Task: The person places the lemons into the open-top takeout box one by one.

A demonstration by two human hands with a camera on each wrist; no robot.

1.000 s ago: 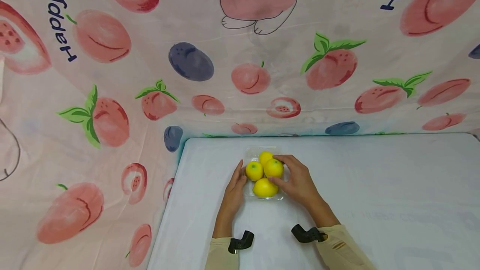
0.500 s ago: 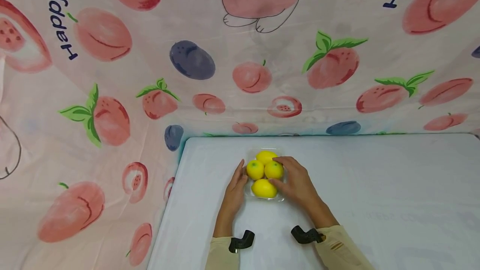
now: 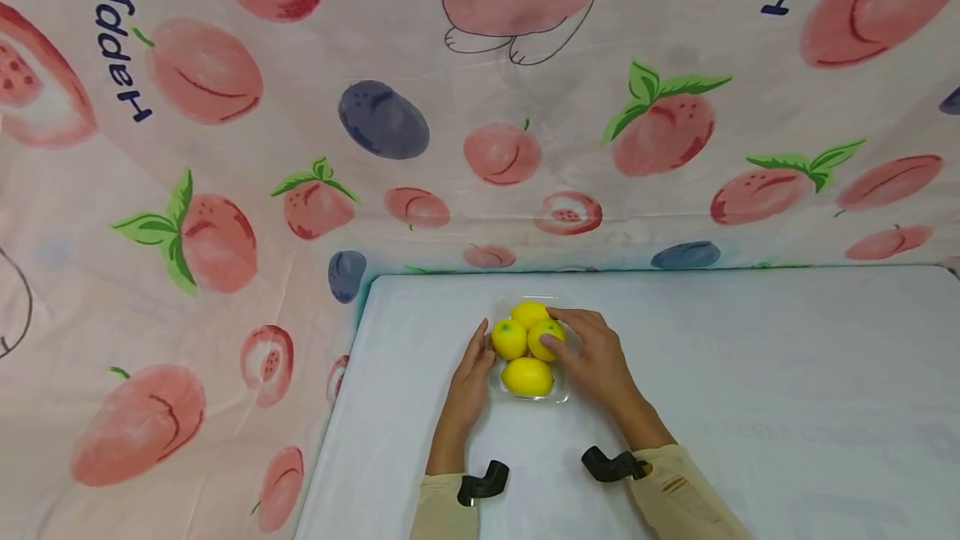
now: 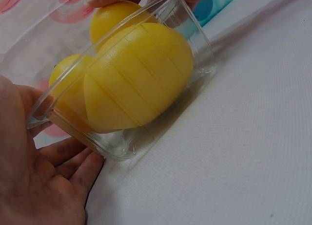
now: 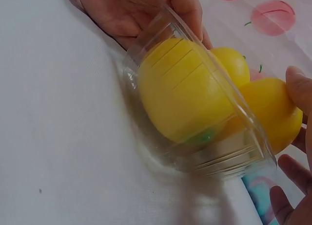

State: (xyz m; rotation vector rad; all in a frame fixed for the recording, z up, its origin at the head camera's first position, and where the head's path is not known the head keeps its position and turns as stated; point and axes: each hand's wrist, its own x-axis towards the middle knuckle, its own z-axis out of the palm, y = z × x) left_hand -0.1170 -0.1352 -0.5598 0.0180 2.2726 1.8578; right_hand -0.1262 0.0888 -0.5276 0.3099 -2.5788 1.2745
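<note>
A clear plastic tray (image 3: 559, 397) holds several yellow lemons. One lemon (image 3: 527, 377) lies at the near end, one (image 3: 509, 340) at the left, one (image 3: 529, 312) at the back. My right hand (image 3: 596, 357) holds the right-hand lemon (image 5: 273, 113) between thumb and fingers, with the thumb on its upper side. That lemon sits partly above the tray rim in the right wrist view. Along the tray's left wall rests my left hand (image 3: 471, 373), its fingers fairly straight; in the left wrist view its fingers (image 4: 73, 159) touch the tray's lower corner.
The tray stands on a white-covered table (image 3: 750, 373), near its back edge. Behind and to the left hangs a pink cloth (image 3: 420, 48) printed with fruit. Each sleeve has a black mount (image 3: 483, 483) at the cuff.
My right thumb has moved from the near side of the right-hand lemon up onto its top. The lemons have shifted and turned slightly. The left hand stays in place.
</note>
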